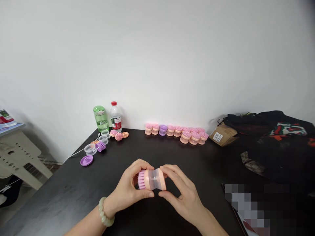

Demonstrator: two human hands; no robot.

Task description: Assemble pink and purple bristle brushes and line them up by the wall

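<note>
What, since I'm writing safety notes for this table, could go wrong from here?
1. The left hand holds the pink-bristled brush sideways, the right hand at its base; it could slip and drop.
2. The purple disc lies near the table's left edge; a knock might send it off.
3. A tug on the white cable might shift the nearby clear rings.

From my end the brush [155,179] looks plastic: a clear, glossy waist between smooth peach parts, with rubbery-looking pink bristles. I see a smooth black bench [73,193] with a dull sheen. The green bottle [101,119] and red-capped bottle [115,118] look like glossy, see-through plastic, the bag [227,133] like brown paper. I read the beaded bracelet [105,213] as polished, the wall [157,59] as matt.
</note>
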